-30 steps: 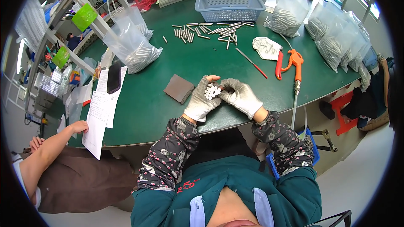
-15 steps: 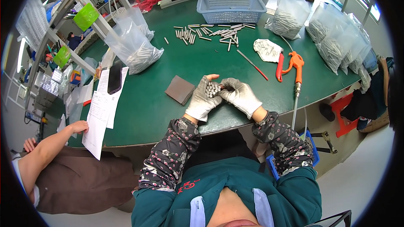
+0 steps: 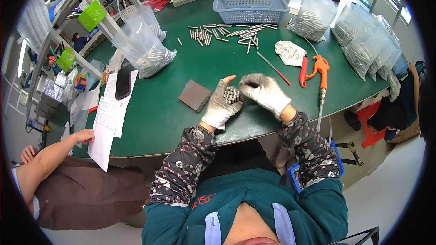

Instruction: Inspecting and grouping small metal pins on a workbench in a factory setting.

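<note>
A bundle of short metal pins (image 3: pixel 231 95) stands end-up in my left hand (image 3: pixel 219 109), whose gloved fingers are wrapped round it. My right hand (image 3: pixel 268 94), gloved too, is just right of the bundle with its fingertips pinched together; whatever they hold, if anything, is hidden. A brown square block (image 3: pixel 195 95) lies left of my left hand. Loose metal pins (image 3: pixel 245 34) are scattered farther out on the green table (image 3: pixel 181 127). A thin rod with a red handle (image 3: pixel 274 69) lies beyond my right hand.
A blue plastic basket (image 3: pixel 250 16) stands at the back. Bags of pins (image 3: pixel 363 41) sit at the right, another bag (image 3: pixel 141 50) at the left. An orange air gun (image 3: pixel 321 70) lies beside a white cloth (image 3: pixel 289 53). At left, another person's hand (image 3: pixel 84 136) touches paper sheets (image 3: pixel 103 131).
My right hand has lifted slightly away from the bundle, up and to the right, its fingertips now pinched. My left hand keeps the pins in nearly the same place.
</note>
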{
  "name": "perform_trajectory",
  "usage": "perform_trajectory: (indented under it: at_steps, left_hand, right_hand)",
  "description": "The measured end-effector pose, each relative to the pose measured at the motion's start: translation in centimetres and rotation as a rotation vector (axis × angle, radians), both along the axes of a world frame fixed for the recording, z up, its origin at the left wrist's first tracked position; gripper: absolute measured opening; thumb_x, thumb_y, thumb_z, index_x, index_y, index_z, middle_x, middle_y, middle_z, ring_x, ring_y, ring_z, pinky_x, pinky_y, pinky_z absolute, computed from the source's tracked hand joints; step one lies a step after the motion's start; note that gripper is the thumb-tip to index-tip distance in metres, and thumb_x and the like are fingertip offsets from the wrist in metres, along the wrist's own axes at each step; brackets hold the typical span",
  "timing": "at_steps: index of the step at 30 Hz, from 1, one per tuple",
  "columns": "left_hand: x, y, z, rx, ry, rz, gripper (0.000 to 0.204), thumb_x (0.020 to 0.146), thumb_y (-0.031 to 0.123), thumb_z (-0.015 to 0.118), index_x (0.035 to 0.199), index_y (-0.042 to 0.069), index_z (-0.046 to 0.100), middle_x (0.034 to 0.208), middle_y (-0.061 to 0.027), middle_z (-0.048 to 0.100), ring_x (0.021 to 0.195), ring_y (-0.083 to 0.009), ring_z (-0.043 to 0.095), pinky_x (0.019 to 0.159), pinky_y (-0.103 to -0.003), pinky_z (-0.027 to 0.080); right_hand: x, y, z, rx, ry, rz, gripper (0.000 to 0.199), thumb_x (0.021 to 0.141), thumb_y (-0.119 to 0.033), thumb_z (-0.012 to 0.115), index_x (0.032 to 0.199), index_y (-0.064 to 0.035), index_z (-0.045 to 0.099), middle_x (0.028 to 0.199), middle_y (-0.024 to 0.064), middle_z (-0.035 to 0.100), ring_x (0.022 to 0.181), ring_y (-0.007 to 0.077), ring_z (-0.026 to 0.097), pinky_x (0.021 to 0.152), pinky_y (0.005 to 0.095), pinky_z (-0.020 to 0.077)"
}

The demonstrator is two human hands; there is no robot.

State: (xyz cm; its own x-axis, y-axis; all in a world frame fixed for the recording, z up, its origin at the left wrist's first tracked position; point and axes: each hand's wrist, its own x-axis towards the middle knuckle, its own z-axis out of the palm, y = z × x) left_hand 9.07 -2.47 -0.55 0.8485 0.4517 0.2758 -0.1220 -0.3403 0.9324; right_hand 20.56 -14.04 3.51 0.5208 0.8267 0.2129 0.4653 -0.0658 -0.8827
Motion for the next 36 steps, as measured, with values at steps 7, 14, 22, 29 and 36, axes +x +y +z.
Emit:
perform_trajectory:
  at_steps: [7, 14, 22, 29, 36]
  left_hand:
    - [0.2, -0.2, -0.6, -0.192, -0.013, -0.039, 0.099, 0.061, -0.009, 0.062, 0.138, 0.015, 0.005, 0.086, -0.0025, 0.052, 0.077, -0.0106, 0.053, 0.071, -0.022, 0.044]
    - [0.3, -0.1, -0.6, -0.242, -0.038, -0.051, 0.106, 0.061, -0.010, 0.061, 0.137, 0.018, -0.007, 0.086, -0.0031, 0.052, 0.076, -0.0109, 0.053, 0.071, -0.022, 0.044]
    - [0.3, -0.2, -0.8, 0.004, 0.013, 0.074, 0.097, 0.063, 0.003, 0.064, 0.137, 0.011, 0.003, 0.078, -0.0045, 0.054, 0.067, -0.0155, 0.055, 0.066, -0.025, 0.046]
    - [-0.4, -0.9, -0.3, -0.115, 0.023, 0.004, 0.095, 0.064, -0.004, 0.060, 0.138, 0.011, 0.003, 0.081, -0.0025, 0.053, 0.070, -0.0113, 0.054, 0.070, -0.024, 0.045]
    - [-0.6, -1.3, 0.2, -0.119, 0.157, 0.030, 0.097, 0.063, -0.003, 0.061, 0.138, 0.011, 0.000, 0.083, -0.0021, 0.050, 0.071, -0.0105, 0.051, 0.069, -0.023, 0.044]
  right_hand:
    - [0.9, 2.6, 2.8, -0.408, -0.385, 0.157, 0.026, 0.069, -0.036, 0.054, 0.075, -0.0145, 0.067, 0.069, 0.0111, 0.062, 0.069, 0.0299, 0.060, 0.063, 0.0362, 0.0468]
    - [1.2, 3.4, 4.3, -0.545, -0.551, 0.285, 0.021, 0.071, -0.028, 0.054, 0.075, -0.0109, 0.065, 0.067, 0.0116, 0.061, 0.067, 0.0286, 0.060, 0.063, 0.0362, 0.0463]
    - [0.6, 2.7, 3.0, -0.312, -0.836, 0.237, 0.009, 0.071, -0.013, 0.055, 0.076, -0.0093, 0.061, 0.077, 0.0099, 0.059, 0.076, 0.0273, 0.057, 0.066, 0.0364, 0.0454]
    - [4.6, 3.3, 6.0, -0.232, -0.577, 0.250, 0.021, 0.075, -0.027, 0.055, 0.082, -0.0088, 0.062, 0.076, 0.0127, 0.061, 0.070, 0.0297, 0.059, 0.065, 0.0364, 0.0470]
    - [2.1, 3.3, 3.8, -0.366, -0.609, 0.452, 0.015, 0.075, -0.020, 0.056, 0.082, -0.0084, 0.063, 0.074, 0.0133, 0.060, 0.068, 0.0307, 0.058, 0.061, 0.0379, 0.0454]
